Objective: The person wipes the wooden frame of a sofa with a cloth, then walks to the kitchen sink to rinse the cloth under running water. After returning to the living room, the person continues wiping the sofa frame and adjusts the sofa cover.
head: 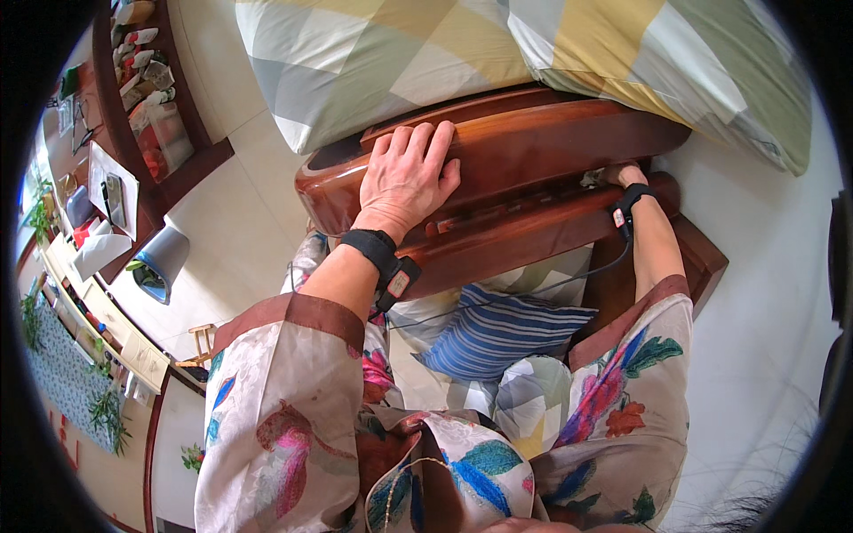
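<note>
My left hand (408,174) lies palm down on the glossy reddish-brown wooden armrest (520,136) of a sofa, its fingers spread over the upper surface. Lower and to the right, my right hand (626,175) reaches into the gap between the armrest and a lower wooden rail (533,226). A crumpled greyish cloth (592,178) shows at its fingertips, and the fingers themselves are partly hidden. Both wrists wear black straps, with a dark cable (533,291) hanging between them.
Plaid cushions (400,60) sit against the armrest's far side. Beneath the rail are a blue striped pillow (500,330) and more plaid fabric (533,400). At left stand a grey bin (160,263) and a wooden table (180,180) with a cluttered shelf. Pale floor (746,266) extends at right.
</note>
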Available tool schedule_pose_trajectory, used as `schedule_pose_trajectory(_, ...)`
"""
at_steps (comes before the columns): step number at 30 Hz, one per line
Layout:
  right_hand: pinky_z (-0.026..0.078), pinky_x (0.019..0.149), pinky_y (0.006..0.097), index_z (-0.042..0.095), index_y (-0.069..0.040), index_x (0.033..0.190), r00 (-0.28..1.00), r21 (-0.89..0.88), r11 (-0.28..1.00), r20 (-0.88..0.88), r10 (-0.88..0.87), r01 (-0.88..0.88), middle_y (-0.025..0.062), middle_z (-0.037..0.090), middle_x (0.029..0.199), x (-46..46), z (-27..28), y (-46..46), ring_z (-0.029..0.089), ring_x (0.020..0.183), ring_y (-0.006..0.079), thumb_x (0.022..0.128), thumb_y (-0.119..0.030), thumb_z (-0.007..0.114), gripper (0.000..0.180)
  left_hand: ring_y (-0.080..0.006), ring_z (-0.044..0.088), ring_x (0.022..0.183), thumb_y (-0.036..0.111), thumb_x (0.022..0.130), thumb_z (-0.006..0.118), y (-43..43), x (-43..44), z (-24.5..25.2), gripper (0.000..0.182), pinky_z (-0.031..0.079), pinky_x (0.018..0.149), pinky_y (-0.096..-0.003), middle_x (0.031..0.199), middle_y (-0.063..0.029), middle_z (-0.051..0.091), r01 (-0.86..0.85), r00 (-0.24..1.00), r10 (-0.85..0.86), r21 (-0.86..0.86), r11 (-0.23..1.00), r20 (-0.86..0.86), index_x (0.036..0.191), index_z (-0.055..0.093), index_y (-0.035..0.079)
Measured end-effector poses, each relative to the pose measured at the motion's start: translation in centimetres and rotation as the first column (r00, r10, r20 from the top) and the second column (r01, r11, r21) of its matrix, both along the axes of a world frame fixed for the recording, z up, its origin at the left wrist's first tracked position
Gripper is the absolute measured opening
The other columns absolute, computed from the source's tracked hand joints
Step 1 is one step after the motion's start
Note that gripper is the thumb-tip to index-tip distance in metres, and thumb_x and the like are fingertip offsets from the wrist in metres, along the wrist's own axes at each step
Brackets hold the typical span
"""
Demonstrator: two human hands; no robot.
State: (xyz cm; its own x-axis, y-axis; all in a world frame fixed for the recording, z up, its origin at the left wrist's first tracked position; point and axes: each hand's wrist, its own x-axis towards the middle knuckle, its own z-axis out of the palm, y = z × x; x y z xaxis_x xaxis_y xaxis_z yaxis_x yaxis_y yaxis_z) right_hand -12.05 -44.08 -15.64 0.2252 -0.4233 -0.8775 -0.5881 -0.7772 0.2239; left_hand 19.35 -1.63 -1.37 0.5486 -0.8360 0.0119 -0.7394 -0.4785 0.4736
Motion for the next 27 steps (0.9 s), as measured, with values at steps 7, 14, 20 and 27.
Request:
schedule_pose_trajectory(7, 0.042, 0.106, 0.0416, 0.056, -0.007, 0.136, 0.999, 0.275, 0.961, 0.046, 0.009, -0.021, 0.0149, 0.053, 0.144, 7.8, 7.2, 7.5, 0.052, 0.129, 0.0359, 0.096, -0.041, 0.049, 0.053, -0.0254, 0.059, 0.1, 0.029, 0.081, 0.067, -0.2, 0.1, 0.3, 0.045, 0.048, 0.087, -0.0401, 0.107, -0.0065, 0.063, 0.004, 1.0, -0.004, -0.009, 1.0, 0.022, 0.122, 0.059, 0.012)
schedule_pose_trajectory(14, 0.05, 0.093, 0.0466, 0.074, -0.005, 0.101, 0.987, 0.371, 0.92, 0.144, 0.076, -0.125, 0.0182, 0.069, 0.113, 10.1, 8.7, 15.9, 0.064, 0.107, 0.0377, 0.091, -0.03, 0.045, 0.04, -0.0269, 0.06, 0.101, 0.026, 0.082, 0.066, -0.3, -0.1, 0.6, 0.044, 0.048, 0.088, -0.0419, 0.112, -0.0077, 0.064, 0.015, 1.0, -0.016, 0.019, 1.0, 0.019, 0.123, 0.058, 0.011)
schedule_pose_trajectory(20, 0.05, 0.091, 0.0464, 0.077, -0.009, 0.085, 0.85, 0.18, 0.981, 0.526, -0.04, -0.065, 0.0159, 0.073, 0.1, 11.1, 10.7, 22.1, 0.069, 0.097, 0.0341, 0.079, -0.023, 0.055, 0.027, -0.0293, 0.061, 0.101, 0.024, 0.087, 0.061, -0.4, -0.7, 0.5, 0.038, 0.048, 0.087, -0.0427, 0.108, -0.0083, 0.065, 0.041, 0.997, -0.045, 0.054, 0.998, 0.062, 0.123, 0.058, 0.013)
schedule_pose_trajectory(27, 0.033, 0.108, 0.0541, 0.075, -0.01, 0.078, 0.586, -0.147, 0.973, 0.81, 0.015, 0.179, 0.0151, 0.073, 0.082, 9.9, 12.7, 26.3, 0.07, 0.084, 0.0311, 0.083, -0.017, 0.058, 0.019, -0.0331, 0.06, 0.108, 0.026, 0.093, 0.055, -0.2, -1.2, -0.5, 0.037, 0.046, 0.093, -0.0445, 0.112, -0.0123, 0.065, 0.055, 0.994, -0.061, 0.071, 0.996, 0.088, 0.127, 0.056, 0.011)
